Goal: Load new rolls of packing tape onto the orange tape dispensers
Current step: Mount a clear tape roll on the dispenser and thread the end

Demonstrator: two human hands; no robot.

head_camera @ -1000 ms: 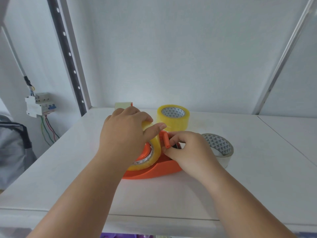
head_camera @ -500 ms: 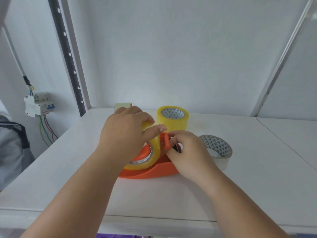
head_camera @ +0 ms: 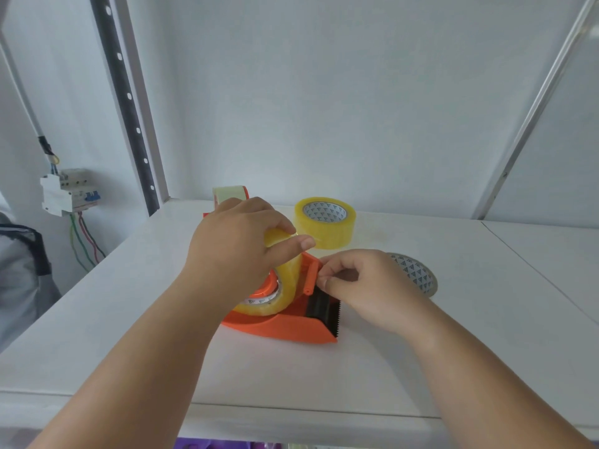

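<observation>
An orange tape dispenser (head_camera: 285,327) lies on the white table (head_camera: 421,358), its black toothed blade (head_camera: 325,307) facing me. A yellowish tape roll (head_camera: 285,283) sits on its orange hub. My left hand (head_camera: 236,254) grips that roll from above, thumb stretched toward the orange roller bar (head_camera: 310,277). My right hand (head_camera: 366,283) pinches something thin, apparently the tape end, right beside the roller bar and above the blade. A second dispenser (head_camera: 230,194) with a pale roll stands behind my left hand, mostly hidden.
A full yellow tape roll (head_camera: 325,226) stands behind the dispenser. A nearly used-up roll with a patterned core (head_camera: 418,275) lies flat to the right, partly behind my right hand. A breaker box with coloured wires (head_camera: 69,192) hangs on the left wall.
The dispenser's blade end has come into view as my right hand shifted slightly right and up from the roller. My left hand keeps its grip on the roll.
</observation>
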